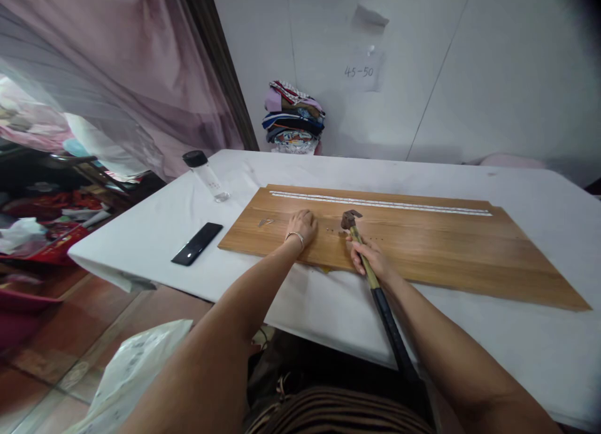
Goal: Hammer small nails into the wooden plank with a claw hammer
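Observation:
My right hand [369, 253] is wrapped round the wooden handle of a claw hammer [369, 270], close below its rusty head. The hammer's black grip points back toward my body, and its head is over the wooden board [446, 246]. Palm down on the board, my left hand [303, 226] lies with its fingers stretched forward and nothing visible in it. Between and beside the hands runs a row of small dark dots, nail heads or holes; I cannot tell which. A few loose nails [265, 222] lie on the board left of my left hand.
Two white strips [380, 203] lie along the board's far side. The white table [154, 233] also carries a black phone [197, 243] and a clear bottle [206, 176] with a black lid. Folded clothes [295, 121] are stacked against the wall. A plastic bag [136, 371] is at lower left.

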{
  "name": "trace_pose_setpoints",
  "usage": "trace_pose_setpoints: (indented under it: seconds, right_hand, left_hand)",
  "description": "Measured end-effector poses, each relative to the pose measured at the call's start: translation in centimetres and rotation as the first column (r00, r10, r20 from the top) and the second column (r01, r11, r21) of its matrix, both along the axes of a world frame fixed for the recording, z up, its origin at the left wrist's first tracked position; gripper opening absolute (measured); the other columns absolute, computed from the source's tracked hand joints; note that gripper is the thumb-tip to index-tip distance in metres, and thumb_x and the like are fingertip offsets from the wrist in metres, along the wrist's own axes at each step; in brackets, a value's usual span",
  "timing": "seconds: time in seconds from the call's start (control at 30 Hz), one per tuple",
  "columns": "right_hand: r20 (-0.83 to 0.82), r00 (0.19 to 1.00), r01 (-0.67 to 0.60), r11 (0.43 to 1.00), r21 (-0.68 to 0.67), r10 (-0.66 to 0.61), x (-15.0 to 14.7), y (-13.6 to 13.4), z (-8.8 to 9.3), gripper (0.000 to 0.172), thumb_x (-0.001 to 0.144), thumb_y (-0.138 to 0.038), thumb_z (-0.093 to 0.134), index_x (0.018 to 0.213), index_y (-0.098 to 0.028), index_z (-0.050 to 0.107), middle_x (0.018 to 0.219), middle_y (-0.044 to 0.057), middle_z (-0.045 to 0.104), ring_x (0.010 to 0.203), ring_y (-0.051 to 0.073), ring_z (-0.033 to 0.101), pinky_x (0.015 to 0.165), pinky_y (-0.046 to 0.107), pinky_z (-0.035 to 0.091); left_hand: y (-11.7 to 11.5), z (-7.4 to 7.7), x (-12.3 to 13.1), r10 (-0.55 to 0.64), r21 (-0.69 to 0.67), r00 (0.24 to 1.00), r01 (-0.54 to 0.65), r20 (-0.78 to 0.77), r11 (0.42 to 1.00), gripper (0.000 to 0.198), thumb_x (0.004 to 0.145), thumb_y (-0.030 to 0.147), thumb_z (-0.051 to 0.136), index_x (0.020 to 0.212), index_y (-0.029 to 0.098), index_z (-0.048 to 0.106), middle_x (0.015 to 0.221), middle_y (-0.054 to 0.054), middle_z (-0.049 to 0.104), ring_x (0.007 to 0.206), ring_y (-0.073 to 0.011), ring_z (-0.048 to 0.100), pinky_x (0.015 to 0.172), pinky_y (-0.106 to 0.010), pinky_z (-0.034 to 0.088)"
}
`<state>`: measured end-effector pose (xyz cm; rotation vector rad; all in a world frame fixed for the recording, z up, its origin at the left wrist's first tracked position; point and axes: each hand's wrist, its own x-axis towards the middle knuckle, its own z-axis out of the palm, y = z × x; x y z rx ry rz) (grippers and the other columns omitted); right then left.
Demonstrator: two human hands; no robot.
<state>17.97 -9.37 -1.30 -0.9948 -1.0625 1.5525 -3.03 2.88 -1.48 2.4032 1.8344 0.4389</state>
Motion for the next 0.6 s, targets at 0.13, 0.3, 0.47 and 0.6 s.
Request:
trace_pose_setpoints:
  seconds: [0.13, 0.3, 0.47, 0.6]
  right_hand:
    - [0.016, 1.0, -0.021, 1.0, -0.013, 0.021, 0.1, 0.03, 0.08, 0.046, 0.078, -0.057, 0.073, 0.103, -0.022, 0.056, 0.05, -0.011, 0.054, 0.031, 0.008, 0.04, 0.033, 0.021, 0.028]
    - [0.008, 1.0, 0.002, 1.0, 0.002, -0.002, 0.14, 0.04, -0.04, 0.048, 0.077, -0.057, 0.073, 0.105, -0.022, 0.056, 0.05, -0.012, 0.053, 0.031, 0.008, 0.04, 0.033, 0.021, 0.027]
    - [0.043, 0.999, -0.014, 1.0, -0.01, 0.015, 0.14, -0.03, -0.07, 0.048, 0.077, -0.058, 0.072, 0.105, -0.022, 0.055, 0.05, -0.012, 0.051, 0.031, 0.008, 0.039, 0.033, 0.021, 0.025]
    - [0.038, 0.999, -0.005, 1.0, 0.014, 0.005, 0.11, -0.14, 0.14, 0.049, 0.077, -0.057, 0.072, 0.106, -0.022, 0.055, 0.05, -0.011, 0.052, 0.031, 0.008, 0.039, 0.033, 0.021, 0.025]
  left_hand:
    - [-0.04, -0.04, 0.08, 0.017, 0.009, 1.0, -0.017, 0.002, 1.0, 0.022, 0.1, 0.024, 0.05, 0.105, 0.021, 0.071, 0.128, -0.012, 0.071, 0.126, -0.0245, 0.061, 0.112, -0.036, 0.043]
    - [0.15, -0.15, 0.14, 0.013, 0.006, 1.0, -0.013, -0.006, 1.0, 0.022, 0.101, 0.025, 0.051, 0.105, 0.02, 0.072, 0.127, -0.012, 0.072, 0.125, -0.025, 0.062, 0.112, -0.036, 0.042]
    - [0.23, -0.21, 0.2, 0.016, 0.001, 1.0, -0.016, -0.006, 1.0, 0.023, 0.1, 0.024, 0.052, 0.109, 0.019, 0.073, 0.13, -0.013, 0.071, 0.128, -0.0255, 0.06, 0.114, -0.037, 0.042]
    - [0.22, -0.18, 0.21, 0.007, 0.003, 1.0, -0.007, 0.007, 1.0, 0.023, 0.1, 0.023, 0.052, 0.11, 0.019, 0.073, 0.13, -0.013, 0.071, 0.127, -0.0249, 0.061, 0.114, -0.037, 0.042]
